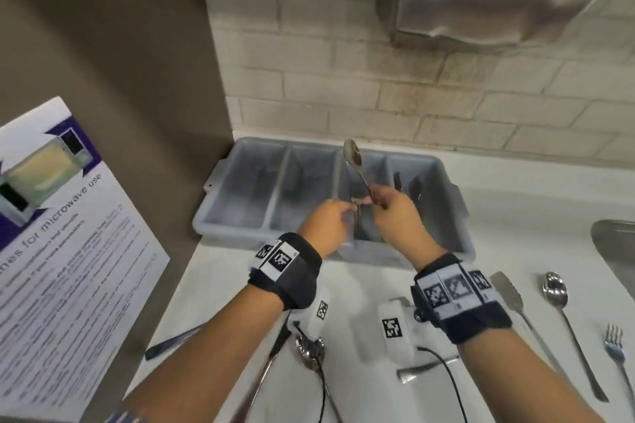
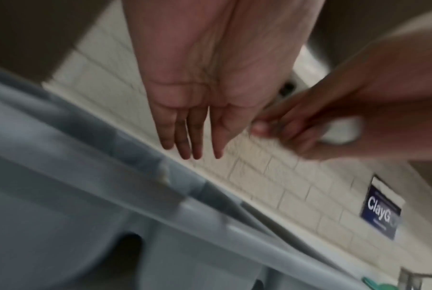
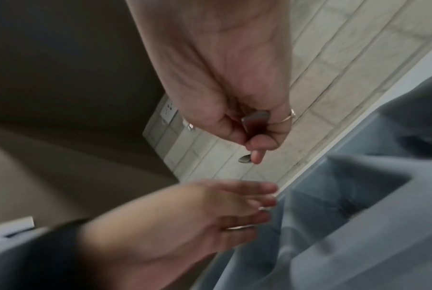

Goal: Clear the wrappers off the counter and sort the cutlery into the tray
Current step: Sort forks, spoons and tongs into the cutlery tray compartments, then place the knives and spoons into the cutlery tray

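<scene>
A grey four-compartment cutlery tray (image 1: 220, 227) stands at the back of the white counter. My right hand (image 1: 381, 199) grips a metal spoon (image 1: 354, 154) by its handle, bowl pointing up and away, above the tray's third compartment. The right wrist view shows the handle end (image 3: 256, 117) inside the curled fingers. My left hand (image 1: 345, 209) hovers just left of it over the same compartment, fingers (image 2: 192, 137) straight and holding nothing. Some dark cutlery (image 1: 398, 180) lies in the rightmost compartment. No wrappers are in view.
Loose cutlery lies on the counter in front: a knife (image 1: 508, 288), a spoon (image 1: 555, 288) and a fork (image 1: 613, 340) at the right, more pieces (image 1: 309, 350) under my forearms. A steel sink (image 1: 615, 240) sits at the right edge. A brown wall with a poster (image 1: 68, 216) closes the left side.
</scene>
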`<state>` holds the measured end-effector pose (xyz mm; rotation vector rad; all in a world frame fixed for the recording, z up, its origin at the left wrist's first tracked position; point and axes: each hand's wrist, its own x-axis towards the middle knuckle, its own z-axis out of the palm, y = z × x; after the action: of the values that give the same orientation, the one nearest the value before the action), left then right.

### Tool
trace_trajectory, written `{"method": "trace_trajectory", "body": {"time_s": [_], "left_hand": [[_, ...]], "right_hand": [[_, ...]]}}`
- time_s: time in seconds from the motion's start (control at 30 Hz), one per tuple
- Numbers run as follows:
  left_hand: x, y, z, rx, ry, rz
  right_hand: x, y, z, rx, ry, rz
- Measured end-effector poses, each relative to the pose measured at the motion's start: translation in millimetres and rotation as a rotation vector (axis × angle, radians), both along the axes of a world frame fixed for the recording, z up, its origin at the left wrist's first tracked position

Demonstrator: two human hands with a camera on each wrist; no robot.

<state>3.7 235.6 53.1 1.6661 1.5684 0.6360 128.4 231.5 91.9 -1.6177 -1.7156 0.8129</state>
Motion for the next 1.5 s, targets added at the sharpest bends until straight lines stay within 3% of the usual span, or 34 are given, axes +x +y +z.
{"method": "trace_trajectory", "body": {"time_s": [0.1, 0.23, 0.37, 0.5, 0.63, 0.73, 0.93, 1.07, 1.2, 1.37, 1.5], "left_hand": [[-57, -57, 4, 0.082, -0.067, 0.053], [-112, -121, -10, 0.033, 0.018, 0.111], [-137, -161, -37, 0.009, 0.070, 0.176], [-137, -186, -59, -0.053, 0.114, 0.209], [-123, -195, -66, -0.166, 0.127, 0.163], [-112, -198, -70, -0.221, 0.181, 0.162], [-92, -202, -83, -0.252, 0.267, 0.186], [-86, -203, -89, -0.249, 0.302, 0.270], [-82, -202, -93, -0.287, 0.256, 0.334], [-88, -204, -93, -0.251, 0.337, 0.291], [-112, -210, -66, -0.078, 0.290, 0.256]], "right_hand": [[-51, 34, -13, -0.087, -0.143, 0.102], [-101, 49, -34, -0.180, -0.377, 0.197], [-125, 48, -54, -0.252, -0.578, 0.217], [-124, 45, -65, -0.215, -0.648, 0.295], [-97, 9, -64, 0.105, -0.345, 0.279], [-64, -54, -66, 0.305, -0.335, 0.303], [-12, -152, -100, -0.119, -0.520, 0.438], [2, -180, -126, -0.254, -0.537, 0.464], [3, -190, -135, -0.254, -0.468, 0.358], [8, -185, -130, -0.193, -0.322, 0.260], [20, -174, -112, -0.106, -0.170, 0.185]]}}
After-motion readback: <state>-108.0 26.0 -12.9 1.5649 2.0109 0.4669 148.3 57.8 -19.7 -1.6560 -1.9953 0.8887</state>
